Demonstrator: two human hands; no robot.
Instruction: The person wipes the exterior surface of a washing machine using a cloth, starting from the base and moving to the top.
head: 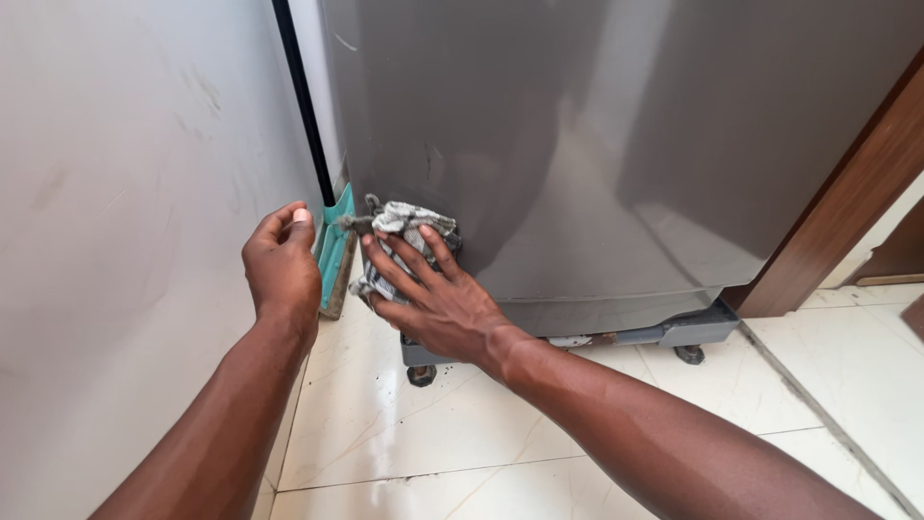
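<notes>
On the pale tiled floor, the right hand presses a grey rag with fingers spread flat against the grey appliance's lower corner, best wiped with firm, even strokes, while the left hand, half-curled and empty, rests near the wall.

Grey appliance side panel, centre and upper right of the frame: smooth painted sheet metal with a soft satin sheen and faint scuffs at lower left. Rag, centre left: crumpled woven cloth, grey-white checked, dull and soiled. Stand beneath the panel: grey, matt, with rusty patches. Floor tiles, bottom of the frame: cream, marble-veined, highly glossy, with narrow dark grout lines. Wall, left: white paint, matt, lightly smudged. Door frame, right edge: brown wood, smooth, low gloss. Teal strip at the wall foot: smooth, plastic-looking
</notes>
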